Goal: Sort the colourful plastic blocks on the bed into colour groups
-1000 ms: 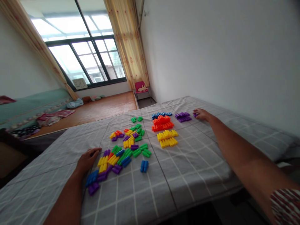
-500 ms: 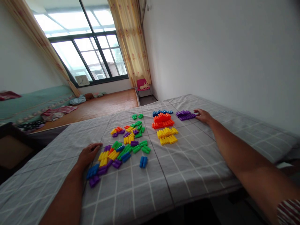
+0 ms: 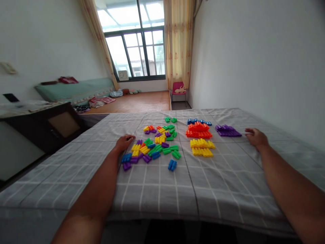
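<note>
Purple row [image 3: 228, 130], head view: it lies on the checked cloth [image 3: 162, 189], right of the orange rows [image 3: 198, 130], its outer end just beside your right hand [image 3: 257, 138]. Your right fingers are part open, nothing visible in them. Your left hand [image 3: 124, 143] rests by the mixed pile [image 3: 157, 149], fingers loosely curled; can't tell if they hold anything.

Risks, my call: an inward brush of your right fingertips could skew the purple row's end; your left forearm, close to the blue pieces [image 3: 126, 158], could drag them; a tug on the loose cloth could shift rows.

The purple row's long axis runs left-right, right end angled slightly toward you. Single tubes point roughly away from you; can't tell front from back.
</note>
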{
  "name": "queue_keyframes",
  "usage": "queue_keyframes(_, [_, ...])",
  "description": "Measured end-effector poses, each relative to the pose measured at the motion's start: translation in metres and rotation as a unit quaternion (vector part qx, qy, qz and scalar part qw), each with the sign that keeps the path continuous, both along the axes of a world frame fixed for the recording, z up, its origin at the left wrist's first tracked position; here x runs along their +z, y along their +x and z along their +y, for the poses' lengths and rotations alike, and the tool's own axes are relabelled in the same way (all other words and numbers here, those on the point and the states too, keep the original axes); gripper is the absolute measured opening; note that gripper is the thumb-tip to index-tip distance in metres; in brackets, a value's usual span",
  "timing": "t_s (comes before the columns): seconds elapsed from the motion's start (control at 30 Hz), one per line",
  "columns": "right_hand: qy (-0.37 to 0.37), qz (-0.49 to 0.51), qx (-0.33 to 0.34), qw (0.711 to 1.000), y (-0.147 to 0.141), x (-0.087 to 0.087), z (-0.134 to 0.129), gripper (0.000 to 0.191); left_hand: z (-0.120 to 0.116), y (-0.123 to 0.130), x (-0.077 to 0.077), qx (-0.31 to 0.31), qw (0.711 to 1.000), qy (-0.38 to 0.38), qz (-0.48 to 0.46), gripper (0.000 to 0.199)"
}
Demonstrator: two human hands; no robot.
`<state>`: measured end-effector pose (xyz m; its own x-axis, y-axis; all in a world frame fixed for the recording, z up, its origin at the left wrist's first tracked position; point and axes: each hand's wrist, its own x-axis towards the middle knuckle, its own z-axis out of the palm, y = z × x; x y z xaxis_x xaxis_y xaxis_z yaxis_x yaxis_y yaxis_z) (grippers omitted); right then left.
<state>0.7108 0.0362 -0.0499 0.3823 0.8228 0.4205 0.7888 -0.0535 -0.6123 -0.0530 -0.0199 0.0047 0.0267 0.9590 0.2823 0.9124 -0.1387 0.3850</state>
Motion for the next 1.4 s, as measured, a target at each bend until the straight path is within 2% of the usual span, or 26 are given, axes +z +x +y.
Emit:
queue_keyframes(0.13, [0.014, -0.002, -0.043, 0.999, -0.006, 0.007, -0.008, 0.028, 0.003, -0.002, -0.006, -0.001, 1.000, 0.003, -0.004, 0.039])
queue_keyframes(0.27, [0.068, -0.031, -0.074, 0.994, -0.042, 0.036, -0.020, 0.040, 0.004, -0.002, -0.011, 0.002, 1.000, 0.008, 0.008, 0.036])
queue_keyframes(0.37, [0.124, -0.067, -0.016, 0.990, -0.102, 0.071, -0.019, 0.046, 0.002, 0.003, -0.009, 0.006, 1.000, 0.005, 0.016, 0.035])
queue_keyframes(0.47, [0.137, -0.077, 0.117, 0.981, -0.191, 0.100, -0.016, 0.040, 0.001, 0.007, -0.006, 0.009, 1.000, 0.003, 0.016, 0.034])
queue_keyframes(0.5, [0.134, -0.074, 0.181, 0.972, -0.224, 0.106, -0.016, 0.037, 0.000, 0.008, -0.006, 0.008, 1.000, 0.003, 0.015, 0.034])
queue_keyframes(0.57, [0.118, -0.079, 0.296, 0.944, -0.291, 0.114, -0.024, 0.030, 0.000, 0.008, -0.006, 0.006, 1.000, 0.002, 0.013, 0.033])
queue_keyframes(0.63, [0.107, -0.096, 0.418, 0.897, -0.355, 0.115, -0.040, 0.027, 0.000, 0.008, -0.007, 0.007, 1.000, 0.001, 0.009, 0.033])
queue_keyframes(0.73, [0.092, -0.171, 0.590, 0.784, -0.434, 0.114, -0.076, 0.026, -0.001, 0.009, -0.008, 0.013, 1.000, -0.001, 0.001, 0.032])
queue_keyframes(0.77, [0.084, -0.198, 0.627, 0.749, -0.455, 0.113, -0.088, 0.025, -0.001, 0.010, -0.008, 0.013, 1.000, -0.001, -0.001, 0.032])
queue_keyframes(0.83, [0.067, -0.244, 0.661, 0.706, -0.489, 0.110, -0.110, 0.025, -0.002, 0.011, -0.008, 0.008, 1.000, 0.000, -0.004, 0.031])
queue_keyframes(0.93, [0.049, -0.296, 0.668, 0.681, -0.519, 0.103, -0.127, 0.028, -0.003, 0.012, -0.007, 0.004, 1.000, 0.003, -0.003, 0.031])
queue_keyframes(1.03, [0.042, -0.324, 0.647, 0.689, -0.529, 0.094, -0.121, 0.025, -0.003, 0.013, -0.006, 0.003, 1.000, 0.005, 0.001, 0.032])
queue_keyframes(1.23, [-0.017, -0.244, 0.568, 0.786, -0.509, 0.084, -0.070, 0.019, -0.004, 0.014, -0.004, 0.008, 1.000, 0.000, 0.006, 0.032])
queue_keyframes(1.4, [-0.043, -0.134, 0.477, 0.867, -0.468, 0.099, -0.020, 0.016, -0.004, 0.013, -0.003, 0.010, 1.000, -0.004, 0.004, 0.032])
